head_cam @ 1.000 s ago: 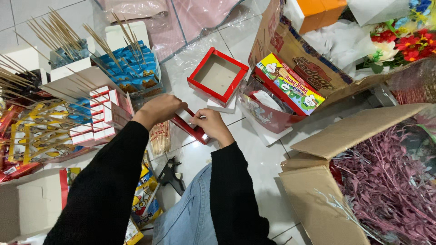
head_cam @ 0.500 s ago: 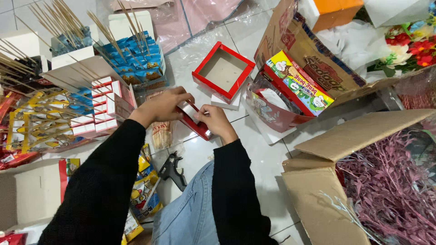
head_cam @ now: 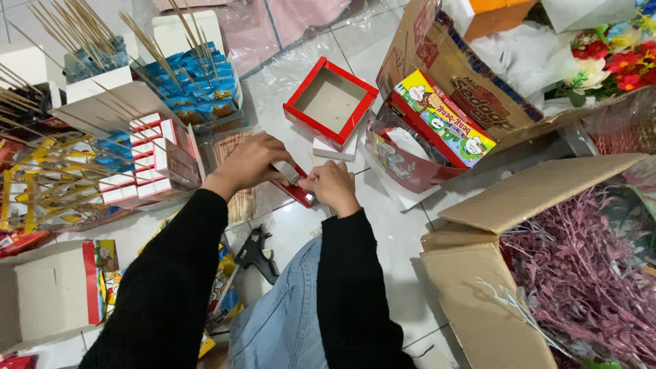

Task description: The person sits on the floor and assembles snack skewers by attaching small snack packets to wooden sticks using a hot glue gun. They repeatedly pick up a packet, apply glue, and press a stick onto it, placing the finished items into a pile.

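In the middle of the head view, a small flat red cardboard piece with a pale inner side (head_cam: 295,184) is held between both hands, low over the white tiled floor (head_cam: 400,273). The left hand (head_cam: 249,162) is closed over the upper left end of this red piece, with the fingers curled on top of it. The right hand (head_cam: 333,186) is closed on its lower right end, where it is pinched between thumb and fingers. Both arms are covered by black sleeves (head_cam: 171,280), and a knee in blue jeans (head_cam: 287,321) is seen at 6 o'clock.

At 12 o'clock from the hands, an open square red box with a grey inside (head_cam: 331,102) is placed on a small white block (head_cam: 333,148), near the hands but apart from them. At 2 o'clock, a large brown cardboard carton (head_cam: 471,89) lies tilted, and a colourful yellow snack packet (head_cam: 443,117) leans at its opening. At 10 o'clock, blue packets on thin wooden skewers (head_cam: 195,82) stand in a white tray, and small red and white boxes (head_cam: 154,160) are found just beside the left hand. At 7 o'clock, a black glue gun (head_cam: 258,251) lies on the floor beside the jeans. At 4 o'clock, dried purple twigs (head_cam: 581,287) are seen in an open brown carton. At 1 o'clock, in the far corner, artificial red and white flowers (head_cam: 615,61) are visible.
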